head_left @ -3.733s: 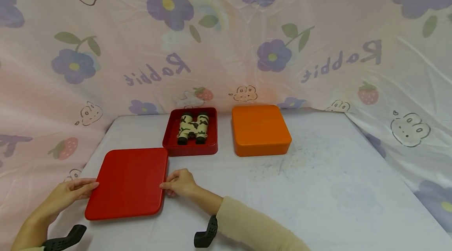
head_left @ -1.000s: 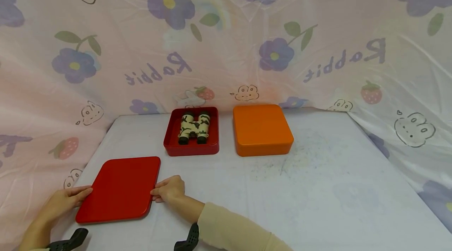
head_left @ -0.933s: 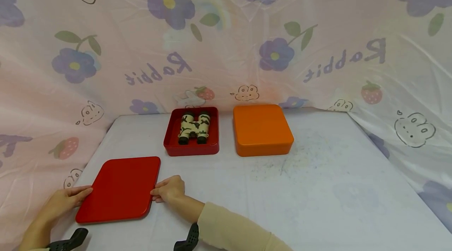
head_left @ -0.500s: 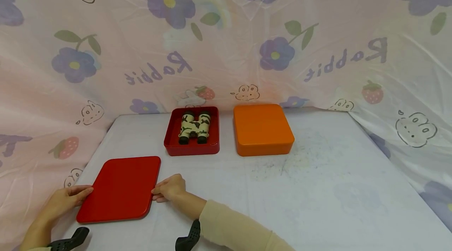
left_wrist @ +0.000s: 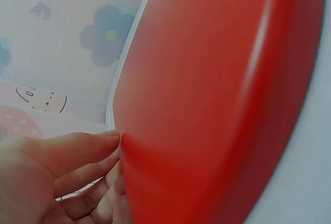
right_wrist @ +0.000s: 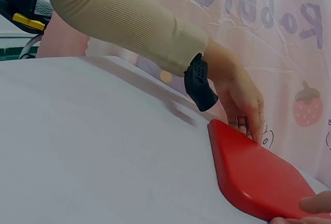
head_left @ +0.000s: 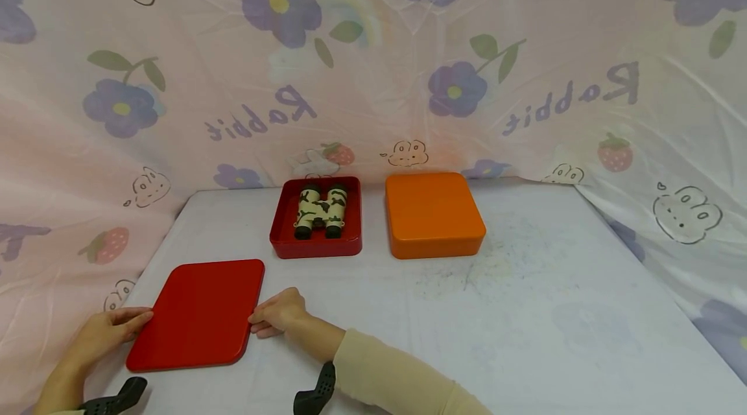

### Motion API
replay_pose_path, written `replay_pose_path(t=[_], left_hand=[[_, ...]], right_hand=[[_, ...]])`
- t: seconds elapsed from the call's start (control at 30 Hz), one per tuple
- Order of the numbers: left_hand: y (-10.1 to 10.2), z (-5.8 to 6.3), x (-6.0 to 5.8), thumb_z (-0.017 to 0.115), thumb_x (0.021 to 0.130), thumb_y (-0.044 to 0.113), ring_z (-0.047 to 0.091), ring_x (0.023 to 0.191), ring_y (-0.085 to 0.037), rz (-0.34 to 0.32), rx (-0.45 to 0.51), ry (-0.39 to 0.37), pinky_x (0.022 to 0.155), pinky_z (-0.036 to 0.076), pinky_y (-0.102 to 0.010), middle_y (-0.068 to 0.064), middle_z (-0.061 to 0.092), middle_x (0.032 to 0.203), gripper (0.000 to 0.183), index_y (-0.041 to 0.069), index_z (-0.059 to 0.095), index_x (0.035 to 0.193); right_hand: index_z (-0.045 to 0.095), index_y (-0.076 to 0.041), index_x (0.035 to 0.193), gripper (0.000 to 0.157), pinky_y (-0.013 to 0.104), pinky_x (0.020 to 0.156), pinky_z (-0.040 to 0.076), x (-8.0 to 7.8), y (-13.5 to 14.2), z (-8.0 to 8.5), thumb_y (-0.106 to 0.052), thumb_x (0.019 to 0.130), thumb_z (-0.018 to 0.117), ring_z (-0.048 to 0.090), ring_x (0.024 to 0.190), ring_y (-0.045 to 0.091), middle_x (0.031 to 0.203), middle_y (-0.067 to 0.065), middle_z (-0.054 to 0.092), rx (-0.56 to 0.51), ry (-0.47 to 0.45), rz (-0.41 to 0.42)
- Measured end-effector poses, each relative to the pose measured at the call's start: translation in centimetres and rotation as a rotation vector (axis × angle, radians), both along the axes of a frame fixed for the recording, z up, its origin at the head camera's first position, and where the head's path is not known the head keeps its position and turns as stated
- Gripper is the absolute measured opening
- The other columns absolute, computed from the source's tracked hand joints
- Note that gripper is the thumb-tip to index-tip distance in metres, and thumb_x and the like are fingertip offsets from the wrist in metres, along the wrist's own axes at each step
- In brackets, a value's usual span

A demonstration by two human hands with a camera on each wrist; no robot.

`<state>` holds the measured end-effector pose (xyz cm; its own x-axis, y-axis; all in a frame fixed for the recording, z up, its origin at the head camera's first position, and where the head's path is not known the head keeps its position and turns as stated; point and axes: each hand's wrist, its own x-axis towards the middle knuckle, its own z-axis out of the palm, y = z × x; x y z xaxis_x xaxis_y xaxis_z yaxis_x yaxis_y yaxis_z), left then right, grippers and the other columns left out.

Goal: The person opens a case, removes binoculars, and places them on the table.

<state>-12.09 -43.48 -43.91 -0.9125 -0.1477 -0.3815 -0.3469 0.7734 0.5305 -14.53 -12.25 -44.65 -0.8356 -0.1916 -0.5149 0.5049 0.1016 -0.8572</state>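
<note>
A square red lid point(head_left: 198, 314) lies flat, smooth side up, at the front left of the white table. My left hand point(head_left: 102, 337) holds its left edge; in the left wrist view the thumb point(left_wrist: 98, 144) is at the rim with the other fingers curled below it. At the opposite edge my right hand point(head_left: 283, 312) pinches the rim between thumb and fingers, partly out of frame in the right wrist view. Behind the lid stands an open red box point(head_left: 315, 248), with camouflage-patterned binoculars point(head_left: 320, 211) inside.
An orange box point(head_left: 434, 214), with a smooth top, sits to the right of the red box near the back edge. A patterned curtain point(head_left: 373, 65) hangs behind the table point(head_left: 525, 337). Black wrist mounts point(head_left: 315, 392) are worn on both arms.
Since the oldest frame, both hands have moved the lid toward the front left, away from the red box, and down. Over the last second lid and hands have stayed almost still.
</note>
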Motion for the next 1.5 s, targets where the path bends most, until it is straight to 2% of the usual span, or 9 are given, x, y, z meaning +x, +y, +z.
replay_pose_path(t=[0.13,0.47,0.57,0.67,0.73,0.93,1.17,1.4,1.5], left_hand=[[0.0,0.1,0.0,0.050,0.097,0.045,0.064,0.075,0.003,-0.007,0.003,0.004,0.067,0.052,-0.017,-0.029,0.066,0.118,0.066,-0.012,0.051,0.129],[0.3,0.4,0.1,0.049,0.098,0.045,0.062,0.074,0.005,-0.018,-0.009,0.020,0.067,0.050,-0.015,-0.028,0.068,0.115,0.066,-0.013,0.051,0.129],[0.3,0.4,0.1,0.048,0.098,0.046,0.067,0.080,-0.006,-0.027,-0.029,0.019,0.070,0.054,-0.022,-0.030,0.066,0.116,0.067,-0.014,0.051,0.129],[0.5,0.4,-0.1,0.046,0.099,0.046,0.068,0.088,-0.019,-0.032,-0.038,0.011,0.078,0.057,-0.035,-0.033,0.062,0.120,0.068,-0.015,0.048,0.130],[0.7,0.4,-0.2,0.045,0.099,0.046,0.068,0.090,-0.021,-0.028,-0.033,0.013,0.082,0.057,-0.043,-0.034,0.061,0.121,0.069,-0.015,0.047,0.131],[1.2,0.9,-0.6,0.043,0.100,0.045,0.064,0.088,-0.013,-0.021,-0.042,0.066,0.073,0.059,-0.029,-0.033,0.061,0.121,0.067,-0.014,0.046,0.132],[2.8,1.6,-1.0,0.045,0.101,0.037,0.049,0.071,0.017,-0.071,-0.050,0.187,0.065,0.049,-0.009,-0.032,0.064,0.116,0.059,-0.014,0.050,0.128],[5.0,2.3,-1.7,0.048,0.101,0.033,0.052,0.069,0.010,-0.079,-0.025,0.259,0.063,0.048,-0.012,-0.022,0.070,0.099,0.053,-0.014,0.052,0.127],[5.9,2.5,-1.9,0.048,0.101,0.033,0.052,0.070,0.009,-0.085,-0.019,0.275,0.063,0.048,-0.013,-0.020,0.070,0.099,0.052,-0.012,0.054,0.126]], right_hand=[[0.070,-0.003,0.074,0.007,0.025,0.056,0.057,0.1,0.1,0.3,-0.003,0.077,0.077,0.074,0.067,0.023,0.070,0.011,0.073,0.008,-0.007,0.009],[0.071,-0.004,0.077,0.006,0.024,0.058,0.058,0.2,0.6,0.8,-0.007,0.080,0.076,0.074,0.069,0.021,0.074,0.012,0.074,0.008,-0.010,0.077],[0.071,-0.005,0.078,0.006,0.026,0.062,0.058,0.1,0.8,0.9,-0.008,0.081,0.075,0.074,0.070,0.021,0.077,0.012,0.075,0.003,-0.012,0.109],[0.071,-0.006,0.079,0.006,0.025,0.064,0.059,0.0,1.0,1.0,-0.010,0.082,0.074,0.073,0.070,0.020,0.078,0.012,0.075,0.003,-0.011,0.134],[0.071,-0.006,0.080,0.006,0.026,0.065,0.059,-0.1,1.2,1.1,-0.010,0.083,0.073,0.073,0.070,0.020,0.078,0.011,0.075,-0.001,-0.002,0.144],[0.072,-0.003,0.086,0.006,0.028,0.068,0.060,-0.3,1.9,1.5,-0.009,0.085,0.071,0.073,0.074,0.023,0.082,0.012,0.075,-0.031,0.056,0.182],[0.072,0.000,0.089,0.011,0.028,0.067,0.060,-0.8,2.9,1.7,-0.009,0.088,0.067,0.073,0.072,0.022,0.082,0.014,0.075,-0.010,0.128,0.197],[0.072,0.003,0.091,0.015,0.028,0.066,0.061,-1.3,3.8,1.8,-0.010,0.089,0.065,0.073,0.070,0.023,0.085,0.017,0.075,-0.010,0.223,0.212],[0.072,0.004,0.091,0.015,0.028,0.064,0.061,-1.6,4.3,2.0,-0.009,0.089,0.065,0.073,0.070,0.023,0.085,0.018,0.075,0.005,0.264,0.218]])
